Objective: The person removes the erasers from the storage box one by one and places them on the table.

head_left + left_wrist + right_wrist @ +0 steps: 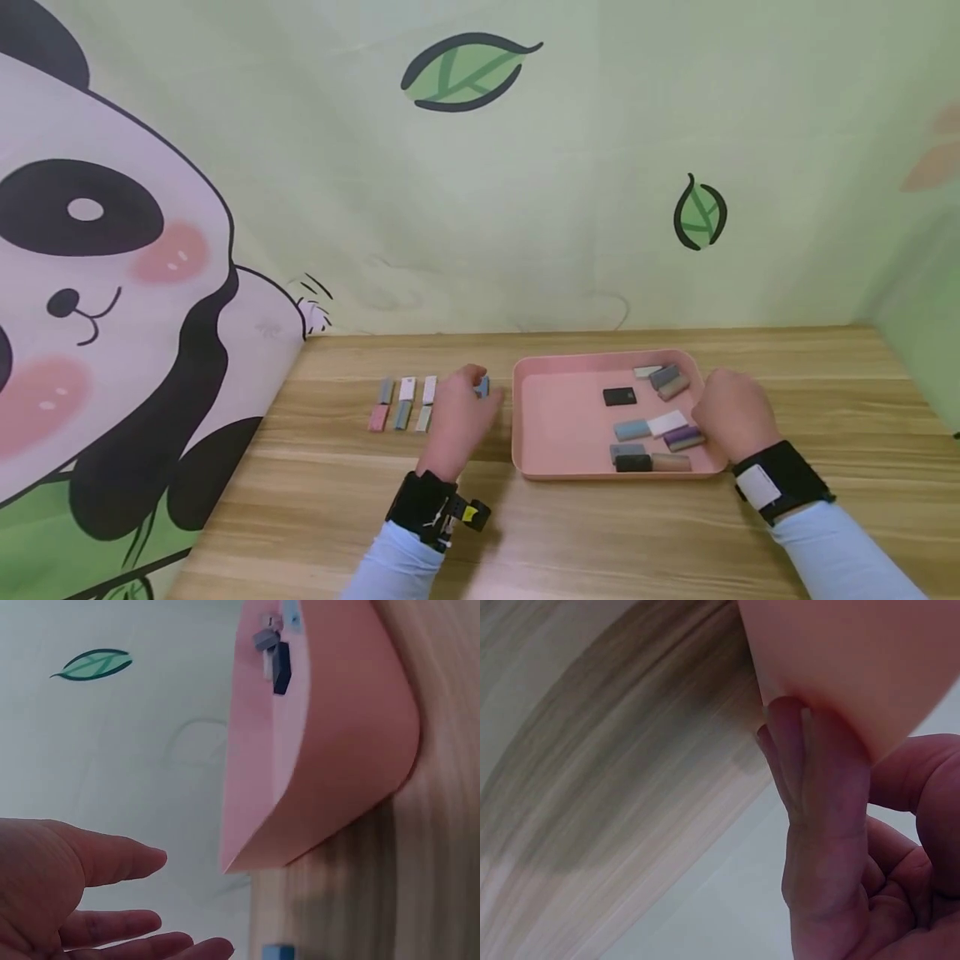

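Observation:
My left hand (461,414) hovers over the table just left of the pink tray (558,476), thumb and fingers apart and nothing between them, as the left wrist view confirms. Close by its fingertips lies a small blue block (483,387); the same blue block (278,952) peeks in at the bottom of the left wrist view. On the tray's right side, my right hand (738,414) pinches the rim. From the right wrist view, its fingers (829,780) lie against the outer wall, the thumb on the other side. Part of the left-hand row of blocks is hidden behind my left hand.
Several small blocks stand in two rows on the wooden table (300,475), among them a pink block (378,417) and a white block (407,388). Inside the tray, toward its right, lie more blocks, including a black block (619,397) and a purple block (681,436). A printed cloth backdrop (480,208) rises behind.

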The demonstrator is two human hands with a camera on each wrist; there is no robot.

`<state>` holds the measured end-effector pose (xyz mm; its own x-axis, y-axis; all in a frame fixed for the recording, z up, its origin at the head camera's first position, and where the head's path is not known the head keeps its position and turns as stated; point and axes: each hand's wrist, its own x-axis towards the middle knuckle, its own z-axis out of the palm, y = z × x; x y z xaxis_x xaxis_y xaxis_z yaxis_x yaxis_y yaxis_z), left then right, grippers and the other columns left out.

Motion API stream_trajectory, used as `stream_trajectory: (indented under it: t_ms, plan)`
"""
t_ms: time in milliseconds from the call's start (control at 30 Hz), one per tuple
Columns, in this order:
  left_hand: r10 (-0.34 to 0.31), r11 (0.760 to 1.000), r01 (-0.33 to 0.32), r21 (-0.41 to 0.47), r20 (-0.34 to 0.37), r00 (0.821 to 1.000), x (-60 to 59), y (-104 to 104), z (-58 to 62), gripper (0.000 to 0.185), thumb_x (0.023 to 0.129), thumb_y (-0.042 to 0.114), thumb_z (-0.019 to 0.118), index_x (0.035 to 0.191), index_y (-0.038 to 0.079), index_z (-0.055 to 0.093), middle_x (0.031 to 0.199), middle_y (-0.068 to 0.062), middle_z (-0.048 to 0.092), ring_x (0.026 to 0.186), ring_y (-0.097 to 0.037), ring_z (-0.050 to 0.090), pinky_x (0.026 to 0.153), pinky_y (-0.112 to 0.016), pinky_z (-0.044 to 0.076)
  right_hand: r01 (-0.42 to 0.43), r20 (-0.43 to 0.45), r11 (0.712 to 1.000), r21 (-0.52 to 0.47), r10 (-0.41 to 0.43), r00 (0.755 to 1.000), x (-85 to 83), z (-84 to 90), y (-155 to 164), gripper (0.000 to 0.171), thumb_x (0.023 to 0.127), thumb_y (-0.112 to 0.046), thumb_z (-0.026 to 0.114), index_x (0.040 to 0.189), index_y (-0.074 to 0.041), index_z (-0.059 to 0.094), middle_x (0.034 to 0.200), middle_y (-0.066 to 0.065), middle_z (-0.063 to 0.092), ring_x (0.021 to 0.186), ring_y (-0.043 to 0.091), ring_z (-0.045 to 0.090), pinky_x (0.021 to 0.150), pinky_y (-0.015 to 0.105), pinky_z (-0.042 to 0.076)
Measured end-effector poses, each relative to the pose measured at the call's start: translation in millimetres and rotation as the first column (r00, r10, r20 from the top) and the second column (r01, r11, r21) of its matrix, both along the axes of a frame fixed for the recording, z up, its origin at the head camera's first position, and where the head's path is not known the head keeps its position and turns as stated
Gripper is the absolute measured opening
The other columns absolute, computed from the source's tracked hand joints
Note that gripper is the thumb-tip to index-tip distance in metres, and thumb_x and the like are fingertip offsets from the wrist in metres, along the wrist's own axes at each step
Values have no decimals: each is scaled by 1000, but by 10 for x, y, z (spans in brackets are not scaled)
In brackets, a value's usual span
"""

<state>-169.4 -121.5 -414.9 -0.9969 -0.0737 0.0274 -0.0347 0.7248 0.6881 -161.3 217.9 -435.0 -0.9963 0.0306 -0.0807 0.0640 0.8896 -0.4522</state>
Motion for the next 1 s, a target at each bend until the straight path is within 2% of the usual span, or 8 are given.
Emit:
stream_trajectory:
  t_ms: [133, 267, 333, 433, 533, 733, 867, 1000]
  plan:
    - [-28, 999, 28, 21, 31, 999, -19, 127, -100, 50, 85, 33, 64, 127, 7, 54, 109, -15, 64, 85, -24, 63, 62, -30, 50, 4, 7, 1000, 7, -4, 1000, -9, -2, -12, 16, 80, -4, 56, 69, 4, 63, 57, 8, 53, 52, 21, 49, 49, 29, 34]
    - [-45, 999, 45, -20, 25, 999, -46, 208, -202, 57, 85, 29, 66, 134, 6, 46, 119, -17, 61, 100, -25, 62, 73, -33, 53, 7, 25, 1000, 17, -8, 1000, -20, 12, -31, 15, 80, -5, 57, 69, 4, 63, 59, 9, 54, 53, 22, 49, 49, 29, 35]
    - [-42, 998, 44, -43, 45, 998, -59, 232, -249, 58, 85, 25, 66, 135, 4, 45, 112, -15, 64, 90, -21, 63, 68, -31, 53, 9, 35, 1000, 17, -10, 999, -24, 22, -41, 15, 80, -6, 58, 70, 4, 63, 59, 9, 53, 53, 22, 49, 50, 29, 35]
    - [-23, 998, 28, -61, 78, 997, -74, 256, -301, 50, 86, 18, 65, 131, 3, 50, 89, -10, 66, 68, -15, 59, 54, -27, 48, 11, 50, 1000, 11, -12, 999, -26, 39, -52, 15, 81, -5, 57, 70, 4, 63, 59, 9, 52, 54, 22, 49, 50, 29, 35]
    - [-13, 999, 18, -48, 103, 995, -93, 275, -333, 37, 86, 12, 62, 121, 2, 59, 71, -5, 59, 53, -13, 52, 44, -24, 41, 9, 53, 1000, 13, -10, 999, -19, 51, -60, 15, 81, -5, 57, 71, 4, 63, 58, 9, 52, 54, 22, 50, 50, 29, 36]
    - [-15, 998, 20, -66, 80, 997, -150, 313, -305, 8, 86, 6, 59, 86, 4, 67, 62, -2, 53, 48, -13, 49, 41, -24, 38, 5, 60, 1000, 17, -6, 998, -3, 52, -55, 15, 83, -5, 56, 73, 5, 62, 59, 9, 51, 54, 22, 50, 51, 28, 36]
    - [-5, 997, 10, -82, 58, 998, -197, 328, -254, 24, 83, 1, 54, 60, 8, 52, 54, 1, 43, 43, -12, 42, 38, -23, 33, -2, 60, 1000, 22, 1, 998, -2, 44, -45, 15, 83, -5, 56, 75, 6, 62, 59, 9, 52, 54, 22, 50, 50, 28, 36]
    - [3, 996, 5, -89, 92, 996, -246, 330, -215, 31, 82, -1, 53, 56, 12, 42, 53, 1, 37, 42, -13, 39, 38, -24, 30, -4, 61, 1000, 20, 3, 998, -7, 36, -39, 15, 83, -6, 56, 75, 5, 62, 59, 9, 52, 54, 21, 51, 50, 28, 36]
